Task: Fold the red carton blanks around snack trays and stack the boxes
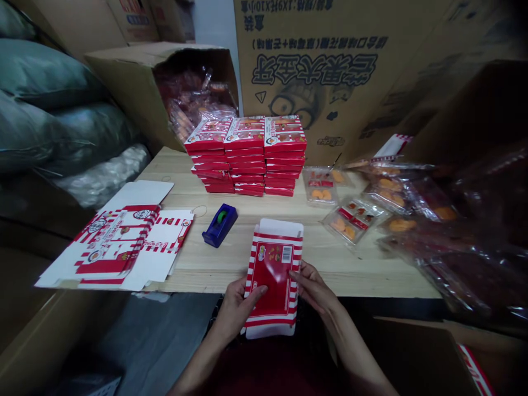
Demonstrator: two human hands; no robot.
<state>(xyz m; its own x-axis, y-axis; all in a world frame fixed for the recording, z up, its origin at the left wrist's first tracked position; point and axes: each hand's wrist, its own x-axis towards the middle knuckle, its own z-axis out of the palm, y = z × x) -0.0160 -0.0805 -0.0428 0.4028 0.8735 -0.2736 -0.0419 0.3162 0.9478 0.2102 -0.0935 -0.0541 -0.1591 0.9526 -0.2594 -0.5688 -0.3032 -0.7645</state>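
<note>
Both hands are gripping a flat red-and-white carton blank [270,275], left hand [236,309] on one long edge, right hand [313,287] on the other, holding it up over the front edge of the bench [223,264], around the middle. Blue tape dispenser [220,224] sits back and to the left, flat blanks [119,247] pile up by the left edge, stacked red boxes [247,157] are along the back, and clear trays of orange snacks [350,220] lie off right.
</note>
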